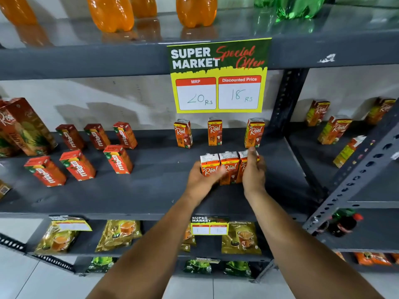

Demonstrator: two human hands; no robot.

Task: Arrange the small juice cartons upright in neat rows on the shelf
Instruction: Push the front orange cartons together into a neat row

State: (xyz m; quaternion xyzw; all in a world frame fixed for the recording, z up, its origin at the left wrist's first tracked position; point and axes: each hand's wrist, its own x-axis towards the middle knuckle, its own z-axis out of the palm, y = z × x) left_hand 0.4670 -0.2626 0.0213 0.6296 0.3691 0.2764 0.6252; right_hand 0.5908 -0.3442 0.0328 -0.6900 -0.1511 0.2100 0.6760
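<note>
1. Both of my forearms reach up from the bottom of the view to the middle shelf [151,190], and my hands meet at a tight front row of three Real cartons [230,167].
2. My left hand [201,180] cups the left carton [209,166] from its left side and front, fingers wrapped over its lower face, so I am grasping it.
3. My right hand [253,169] presses against the right carton [243,167], fingers laid over its front and top; it covers most of that carton, and I am gripping it.
4. Between them the middle carton [229,168] stands upright, touching both neighbours, with no hand on it.
5. All three stand upright near the shelf's right end, a little forward of its middle.
6. Behind them, a back row of three more Real cartons [214,132] stands upright but well apart from one another, near the wall.
7. Above that back row a yellow price sign [219,75] hangs from the upper shelf edge, marked 20 Rs and 18 Rs.
8. Further left on the same shelf, six red Maaza cartons [117,158] stand in two loose rows of three.
9. At the far left, tall Real packs [23,126] stand.
10. On the top shelf stand orange bottles [112,11] and green bottles [289,5].
11. Below, tea packets [240,238] fill the lower shelf.
12. To the right, a neighbouring rack holds more small Real cartons [334,129].
</note>
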